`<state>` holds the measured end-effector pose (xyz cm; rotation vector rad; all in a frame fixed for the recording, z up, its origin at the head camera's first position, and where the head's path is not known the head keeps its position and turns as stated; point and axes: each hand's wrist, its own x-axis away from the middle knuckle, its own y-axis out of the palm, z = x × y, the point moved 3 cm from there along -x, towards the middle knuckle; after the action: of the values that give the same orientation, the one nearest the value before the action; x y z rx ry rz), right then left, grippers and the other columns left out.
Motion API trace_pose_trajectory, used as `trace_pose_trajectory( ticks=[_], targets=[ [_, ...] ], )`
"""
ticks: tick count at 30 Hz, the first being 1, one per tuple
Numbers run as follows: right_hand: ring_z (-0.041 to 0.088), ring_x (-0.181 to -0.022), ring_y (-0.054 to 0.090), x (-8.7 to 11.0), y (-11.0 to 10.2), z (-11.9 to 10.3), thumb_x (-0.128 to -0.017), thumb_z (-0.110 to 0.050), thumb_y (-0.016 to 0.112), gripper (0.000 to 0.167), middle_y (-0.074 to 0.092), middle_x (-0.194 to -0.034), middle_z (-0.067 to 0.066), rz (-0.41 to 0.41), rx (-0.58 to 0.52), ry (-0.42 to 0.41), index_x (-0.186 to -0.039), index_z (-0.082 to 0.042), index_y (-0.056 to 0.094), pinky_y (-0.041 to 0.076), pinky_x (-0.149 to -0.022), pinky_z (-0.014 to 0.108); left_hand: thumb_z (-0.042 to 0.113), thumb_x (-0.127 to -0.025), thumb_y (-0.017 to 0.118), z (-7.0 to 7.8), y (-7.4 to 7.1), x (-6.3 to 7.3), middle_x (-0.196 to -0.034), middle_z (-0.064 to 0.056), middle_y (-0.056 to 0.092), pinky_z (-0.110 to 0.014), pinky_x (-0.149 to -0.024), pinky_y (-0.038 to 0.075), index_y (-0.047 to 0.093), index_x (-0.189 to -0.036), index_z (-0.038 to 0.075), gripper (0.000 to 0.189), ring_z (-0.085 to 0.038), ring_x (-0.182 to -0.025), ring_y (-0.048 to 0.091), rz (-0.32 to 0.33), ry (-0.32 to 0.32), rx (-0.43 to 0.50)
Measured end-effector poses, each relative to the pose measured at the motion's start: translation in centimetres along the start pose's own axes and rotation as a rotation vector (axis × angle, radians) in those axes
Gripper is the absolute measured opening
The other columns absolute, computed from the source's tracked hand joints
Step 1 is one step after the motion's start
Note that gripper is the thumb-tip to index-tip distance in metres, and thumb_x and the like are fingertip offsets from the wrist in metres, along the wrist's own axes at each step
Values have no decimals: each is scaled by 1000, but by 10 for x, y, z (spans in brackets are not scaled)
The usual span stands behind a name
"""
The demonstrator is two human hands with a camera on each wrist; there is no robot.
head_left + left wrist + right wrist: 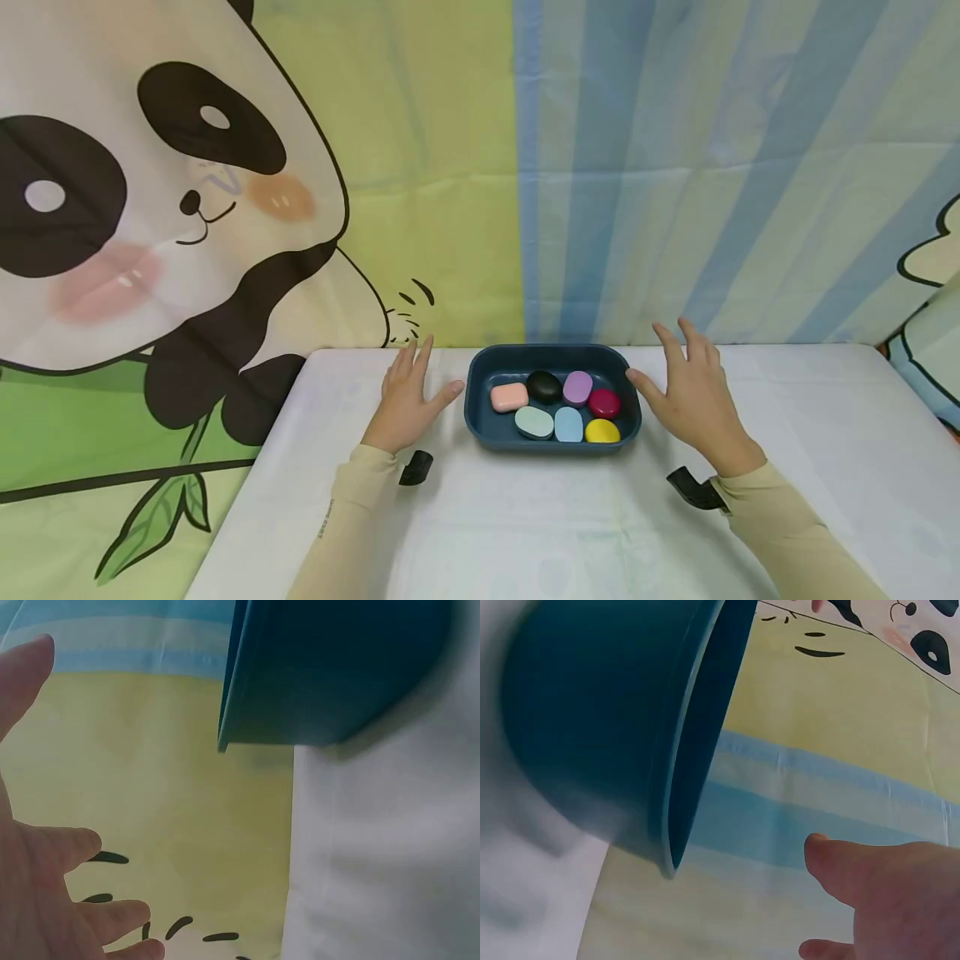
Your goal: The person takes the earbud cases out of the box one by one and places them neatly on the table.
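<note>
A dark blue basin (pixel 551 446) stands on the white table between my two hands. Inside it lie a pink block (pixel 509 397), a black oval piece (pixel 544 387), a purple piece (pixel 577 388), a dark red piece (pixel 604 404), a pale green oval (pixel 534 422), a light blue piece (pixel 568 425) and a yellow piece (pixel 602 431). Left of the basin, my left hand (pixel 408 406) has its fingers spread and holds nothing. My right hand (pixel 693 400) is at the basin's right end, fingers apart, also holding nothing; its thumb is close to the rim. Both wrist views show the basin's outer wall (pixel 330 675).
The white table (pixel 525 533) reaches back to a hanging cloth (pixel 442 208) printed with a panda and stripes. Black wrist mounts (pixel 416 468) stick out from beneath the sleeves. Another printed cloth (pixel 933 358) is at the far right.
</note>
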<state>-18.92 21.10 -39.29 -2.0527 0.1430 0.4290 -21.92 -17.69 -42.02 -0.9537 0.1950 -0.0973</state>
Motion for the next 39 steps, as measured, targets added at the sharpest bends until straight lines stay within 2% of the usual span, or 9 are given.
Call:
trace_pose_trajectory(
  ticks=[6, 11, 18, 24, 31, 39],
  targets=[
    [62, -134, 23, -6, 8, -9, -95, -34, 71, 78, 19, -157, 34, -12, -24, -10, -152, 4, 34, 21, -105, 76, 69, -93, 54, 9, 12, -2, -168, -15, 7, -63, -118, 6, 10, -164, 24, 95, -37, -153, 2, -22, -4, 38],
    [60, -135, 24, -8, 15, -16, -94, -31, 73, 77, 22, -157, 34, -14, -33, -28, -151, 4, 36, 24, -105, 75, 69, -93, 53, 15, 22, 0, -168, -13, 8, -64, -118, 8, 10, -164, 24, 94, -35, -153, 2, -40, -9, 81],
    [57, -136, 25, -12, 29, -25, -94, -28, 73, 74, 23, -156, 33, -33, -42, -67, -152, 2, 37, 25, -107, 72, 68, -94, 54, 21, 44, 1, -168, -14, 10, -66, -117, 11, 10, -164, 28, 91, -38, -153, 7, -59, -4, 129],
    [57, -136, 26, -14, 42, -33, -94, -26, 73, 72, 25, -156, 32, -47, -60, -80, -151, 2, 38, 25, -109, 71, 69, -92, 55, 27, 59, 4, -168, -12, 10, -68, -114, 19, 12, -164, 28, 93, -37, -153, 9, -71, 6, 139],
    [53, -135, 29, -16, 54, -44, -94, -21, 72, 69, 29, -154, 31, -57, -69, -116, -150, 2, 39, 32, -108, 66, 66, -92, 60, 35, 63, 9, -167, -16, 9, -69, -112, 24, 14, -164, 23, 96, -41, -151, 12, -71, 30, 151],
    [48, -136, 33, -20, 69, -47, -92, -16, 75, 70, 34, -153, 28, -88, -68, -186, -150, 1, 41, 37, -107, 61, 67, -90, 61, 33, 69, 7, -168, -14, 9, -66, -113, 24, 10, -164, 24, 100, -39, -151, 14, -77, 20, 143]
  ],
)
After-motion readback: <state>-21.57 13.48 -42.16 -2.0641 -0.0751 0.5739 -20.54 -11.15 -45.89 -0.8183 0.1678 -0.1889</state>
